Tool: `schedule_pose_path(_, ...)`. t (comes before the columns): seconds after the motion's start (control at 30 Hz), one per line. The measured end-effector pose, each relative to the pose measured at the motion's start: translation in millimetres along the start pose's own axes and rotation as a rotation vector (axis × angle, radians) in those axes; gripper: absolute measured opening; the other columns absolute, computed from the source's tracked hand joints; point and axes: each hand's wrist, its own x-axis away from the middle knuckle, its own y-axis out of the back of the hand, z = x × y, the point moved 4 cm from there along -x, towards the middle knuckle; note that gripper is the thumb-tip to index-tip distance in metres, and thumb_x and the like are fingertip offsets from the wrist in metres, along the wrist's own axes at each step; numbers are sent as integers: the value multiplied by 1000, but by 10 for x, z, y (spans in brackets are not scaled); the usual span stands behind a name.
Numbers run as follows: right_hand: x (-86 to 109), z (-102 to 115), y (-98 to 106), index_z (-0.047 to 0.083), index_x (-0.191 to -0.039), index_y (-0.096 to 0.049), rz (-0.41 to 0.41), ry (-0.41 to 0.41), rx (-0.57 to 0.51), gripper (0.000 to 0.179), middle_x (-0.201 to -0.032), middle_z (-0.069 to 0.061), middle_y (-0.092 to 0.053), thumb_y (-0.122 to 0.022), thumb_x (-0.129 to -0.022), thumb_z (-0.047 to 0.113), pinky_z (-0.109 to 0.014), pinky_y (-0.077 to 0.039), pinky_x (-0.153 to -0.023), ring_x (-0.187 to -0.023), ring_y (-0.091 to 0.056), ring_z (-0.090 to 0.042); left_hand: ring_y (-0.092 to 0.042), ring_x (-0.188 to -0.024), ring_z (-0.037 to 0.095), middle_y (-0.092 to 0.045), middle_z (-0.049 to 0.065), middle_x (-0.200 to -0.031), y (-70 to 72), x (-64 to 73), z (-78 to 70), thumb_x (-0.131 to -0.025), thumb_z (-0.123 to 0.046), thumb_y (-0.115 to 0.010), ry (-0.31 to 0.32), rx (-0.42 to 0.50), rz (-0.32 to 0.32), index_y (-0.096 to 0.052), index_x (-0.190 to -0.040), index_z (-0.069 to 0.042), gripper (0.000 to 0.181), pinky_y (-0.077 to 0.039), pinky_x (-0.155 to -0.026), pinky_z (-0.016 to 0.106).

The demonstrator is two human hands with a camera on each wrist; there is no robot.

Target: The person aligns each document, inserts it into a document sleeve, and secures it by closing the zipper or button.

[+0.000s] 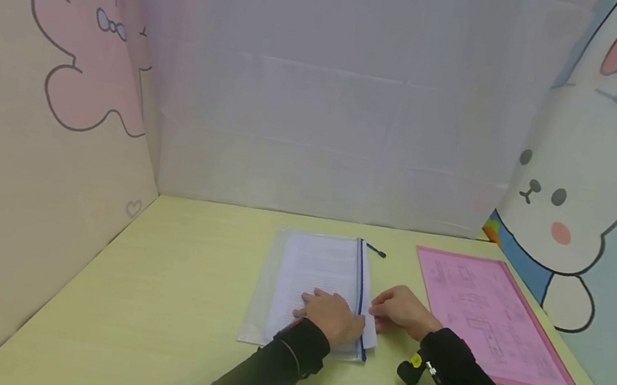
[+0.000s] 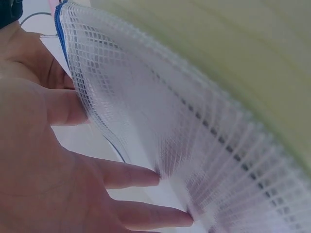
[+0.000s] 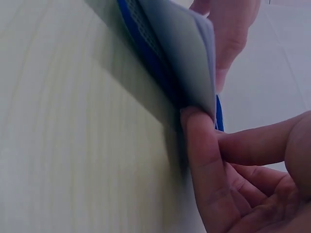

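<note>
A clear mesh zip pouch (image 1: 256, 318) with a blue zip edge lies on the table, with printed white paper sheets (image 1: 315, 267) inside. The sheets' right edge sticks out past the zip side. My left hand (image 1: 333, 319) rests on the pouch with its fingers spread; in the left wrist view, its fingertips (image 2: 146, 175) touch the mesh. At the zip side, my right hand (image 1: 403, 310) pinches the protruding edge of the paper between thumb and finger. The right wrist view shows this paper edge (image 3: 189, 53) standing just above the blue zip strip (image 3: 150, 60).
A pink zip pouch (image 1: 482, 312) holding printed sheets lies to the right, beside the right forearm. The dark zip pull (image 1: 376, 250) extends from the clear pouch's far corner. Walls stand at the left and right, and a white sheet (image 1: 336, 90) hangs behind the table (image 1: 119, 297).
</note>
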Motion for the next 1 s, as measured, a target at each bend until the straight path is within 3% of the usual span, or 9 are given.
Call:
schedule_pose_path(0.3,5,101,-120,-10,-104,-69,14,29,-37,14,-82,-10,-68,-66,-93,-1,-29,-58,-64,-63,-66,-16,-42,-135,54,-47,29,-148,1,14,8,-97,-63,-51,-22,5,8,-57,-144,-9,72,-44,-97,70)
schedule_pose_path(0.57,-40,154,-215,-7,-84,-68,10,82,-40,10,-73,-7,-62,-58,-85,-10,-26,-55,-58,-60,-60,-14,-37,-137,55,-43,30,-151,10,8,7,-99,-62,-47,-41,33,46,-55,-146,-9,71,-40,-100,72)
schedule_pose_path(1.0,-93,154,-278,-1,-77,-61,22,61,12,14,-69,-5,-53,-53,-82,-11,-24,-40,-51,-59,-51,-16,-34,-141,54,-38,30,-155,75,63,49,-91,-76,-49,-75,56,119,-46,-152,-5,93,-39,-105,67)
